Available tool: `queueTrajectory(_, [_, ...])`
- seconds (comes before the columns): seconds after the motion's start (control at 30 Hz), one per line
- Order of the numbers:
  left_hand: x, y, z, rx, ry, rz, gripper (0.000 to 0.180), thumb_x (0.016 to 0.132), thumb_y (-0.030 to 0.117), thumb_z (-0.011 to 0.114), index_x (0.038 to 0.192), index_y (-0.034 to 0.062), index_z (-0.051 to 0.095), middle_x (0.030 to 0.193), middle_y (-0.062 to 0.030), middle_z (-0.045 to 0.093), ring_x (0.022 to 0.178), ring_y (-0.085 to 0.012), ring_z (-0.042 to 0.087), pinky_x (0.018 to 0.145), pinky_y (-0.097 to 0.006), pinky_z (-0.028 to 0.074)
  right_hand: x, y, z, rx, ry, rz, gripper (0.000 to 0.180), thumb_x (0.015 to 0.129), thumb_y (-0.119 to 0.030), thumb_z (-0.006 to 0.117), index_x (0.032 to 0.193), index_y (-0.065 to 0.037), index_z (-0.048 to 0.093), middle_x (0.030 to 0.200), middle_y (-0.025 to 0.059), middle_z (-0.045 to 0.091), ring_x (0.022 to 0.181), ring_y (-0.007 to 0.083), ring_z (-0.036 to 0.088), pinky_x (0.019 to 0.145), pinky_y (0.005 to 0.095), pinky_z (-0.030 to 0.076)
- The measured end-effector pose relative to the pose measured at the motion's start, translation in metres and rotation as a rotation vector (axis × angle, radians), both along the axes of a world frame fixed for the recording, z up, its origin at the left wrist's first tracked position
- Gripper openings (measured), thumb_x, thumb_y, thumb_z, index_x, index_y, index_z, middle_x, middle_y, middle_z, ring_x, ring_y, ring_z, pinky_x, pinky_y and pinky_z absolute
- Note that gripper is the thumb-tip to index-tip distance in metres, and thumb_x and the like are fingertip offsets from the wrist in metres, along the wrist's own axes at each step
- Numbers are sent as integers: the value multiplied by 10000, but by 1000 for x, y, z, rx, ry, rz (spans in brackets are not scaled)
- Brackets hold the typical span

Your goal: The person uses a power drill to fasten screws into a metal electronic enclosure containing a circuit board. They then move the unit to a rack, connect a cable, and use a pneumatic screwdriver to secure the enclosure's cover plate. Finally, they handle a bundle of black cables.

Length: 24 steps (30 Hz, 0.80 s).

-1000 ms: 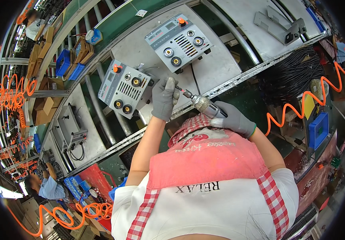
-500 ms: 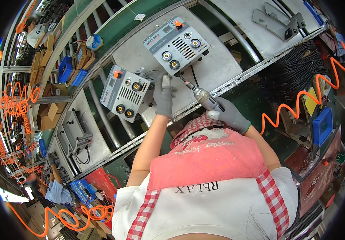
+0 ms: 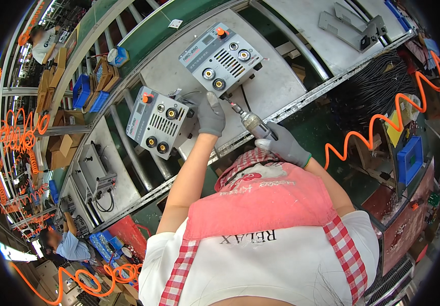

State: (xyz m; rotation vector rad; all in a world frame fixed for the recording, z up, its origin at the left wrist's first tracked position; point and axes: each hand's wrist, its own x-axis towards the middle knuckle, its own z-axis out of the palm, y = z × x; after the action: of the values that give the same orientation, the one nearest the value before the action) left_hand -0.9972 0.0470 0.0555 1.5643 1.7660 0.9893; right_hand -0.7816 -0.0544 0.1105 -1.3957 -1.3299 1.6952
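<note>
My right hand, in a grey glove, is wrapped round a silver pneumatic screwdriver. The tool's bit points up and left at the lower corner of a grey welding machine with an orange knob, gauge window and round sockets. Beside that corner is my gloved left hand, its fingers curled in and thumb toward the machine; anything inside them is hidden. To its left stands a second, similar welding machine, tilted in the view, with a dark part and wires at its side near my left wrist.
Both machines stand on a roller conveyor with metal plates. Grey metal housings lie at the far right and the left. Black cables, an orange coiled hose and a blue bin are at right. Two co-workers are at left.
My left hand's fingers have curled in from a straighter pose. The screwdriver and my right hand have shifted slightly left in the view, its bit still near the machine's corner.
</note>
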Motion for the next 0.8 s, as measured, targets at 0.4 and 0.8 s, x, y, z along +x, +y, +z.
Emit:
queueTrajectory(0.4, [9,3,15,48,-23,-1,537,992,411,272,882,-15,579,828,-267,590,792,-448,555,713,-469,438,6,18,-11,-157,255,43,384,812,-305,682,1021,-11,550,706,0,528,570,60,485,507,237,391])
queueTrajectory(0.8, [-77,-77,94,-408,452,-451,478,919,453,432,978,12,604,929,-200,646,898,-358,618,797,-441,464,20,6,11,-138,136,108,377,785,-250,671,1057,-25,539,852,20,536,727,80,482,644,250,412])
